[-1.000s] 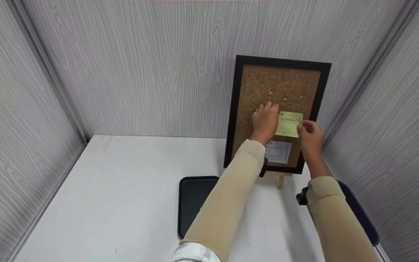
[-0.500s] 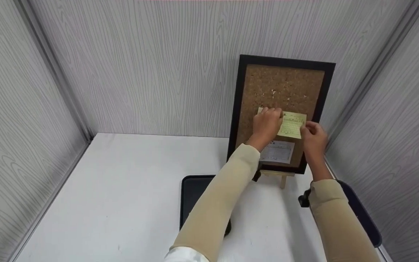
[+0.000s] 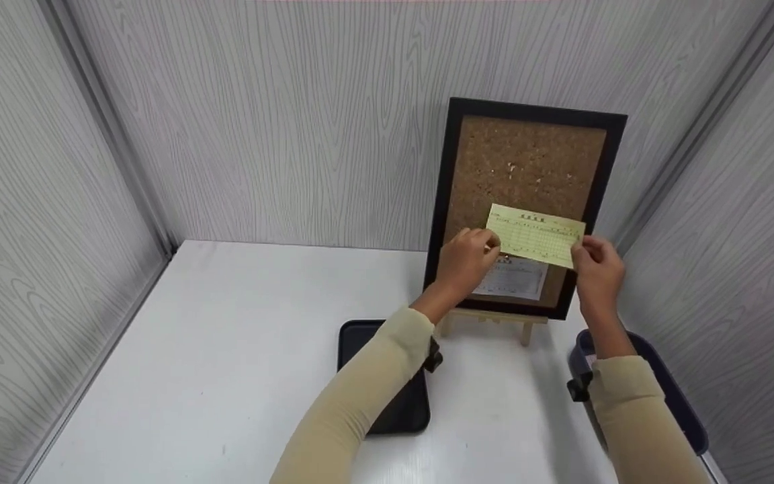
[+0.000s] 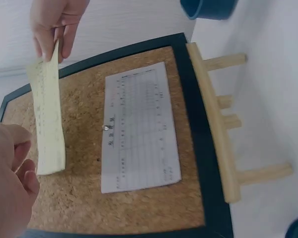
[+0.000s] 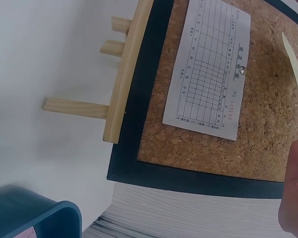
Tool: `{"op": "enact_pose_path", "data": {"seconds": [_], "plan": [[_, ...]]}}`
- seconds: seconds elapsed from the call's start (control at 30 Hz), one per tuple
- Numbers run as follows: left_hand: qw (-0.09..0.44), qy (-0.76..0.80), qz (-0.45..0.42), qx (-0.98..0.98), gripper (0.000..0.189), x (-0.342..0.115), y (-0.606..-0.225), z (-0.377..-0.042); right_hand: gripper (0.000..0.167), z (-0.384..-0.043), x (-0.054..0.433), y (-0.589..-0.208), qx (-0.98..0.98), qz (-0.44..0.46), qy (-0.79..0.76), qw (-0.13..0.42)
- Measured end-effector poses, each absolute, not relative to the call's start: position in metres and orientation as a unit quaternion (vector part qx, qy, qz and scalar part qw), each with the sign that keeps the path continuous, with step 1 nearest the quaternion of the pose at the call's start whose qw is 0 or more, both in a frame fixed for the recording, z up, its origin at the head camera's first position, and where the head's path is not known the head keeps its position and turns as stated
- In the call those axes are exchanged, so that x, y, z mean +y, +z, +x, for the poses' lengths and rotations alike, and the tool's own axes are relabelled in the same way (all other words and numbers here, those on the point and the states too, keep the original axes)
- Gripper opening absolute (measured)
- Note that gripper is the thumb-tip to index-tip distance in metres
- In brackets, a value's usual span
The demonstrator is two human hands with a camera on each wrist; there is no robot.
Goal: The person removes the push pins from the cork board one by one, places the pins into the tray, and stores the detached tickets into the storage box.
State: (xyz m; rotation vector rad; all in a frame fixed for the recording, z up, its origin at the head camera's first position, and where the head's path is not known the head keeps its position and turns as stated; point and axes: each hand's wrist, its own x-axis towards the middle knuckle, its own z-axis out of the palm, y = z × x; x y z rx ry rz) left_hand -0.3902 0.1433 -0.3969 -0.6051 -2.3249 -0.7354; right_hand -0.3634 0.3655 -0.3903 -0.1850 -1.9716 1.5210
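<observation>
In front of the board, the right hand pinched the yellow slip by one edge, likely to spare its face. The left hand curled near its other end, any hold unclear; on the board's lower part, a pin apparently secured the white sheet.

The fingers hold a pale slip near 1 white form pinned to the corkboard.

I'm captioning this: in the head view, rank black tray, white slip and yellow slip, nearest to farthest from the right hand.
1. Yellow slip, in the right hand.
2. White slip, left, on the corkboard.
3. Black tray, farther left, on the table.
</observation>
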Motion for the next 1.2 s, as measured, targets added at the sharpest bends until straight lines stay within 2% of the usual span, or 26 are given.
{"op": "enact_pose_path", "data": {"seconds": [0.27, 0.53, 0.8, 1.2], "plan": [[0.304, -0.35, -0.254, -0.849, 0.005, 0.107, -0.434, -0.349, 0.026, -0.336, 0.382, -0.408, -0.725, -0.093, 0.61, 0.306], [0.273, -0.404, -0.23, -0.842, 0.006, 0.071, -0.474, -0.317, 0.02, -0.302, 0.405, -0.421, -0.676, -0.143, 0.66, 0.295], [0.258, -0.416, -0.187, -0.852, 0.008, 0.038, -0.501, -0.3, 0.022, -0.266, 0.438, -0.436, -0.666, -0.194, 0.653, 0.305], [0.187, -0.379, -0.126, -0.898, 0.006, -0.001, -0.545, -0.277, 0.022, -0.222, 0.479, -0.478, -0.635, -0.261, 0.667, 0.292]]}}
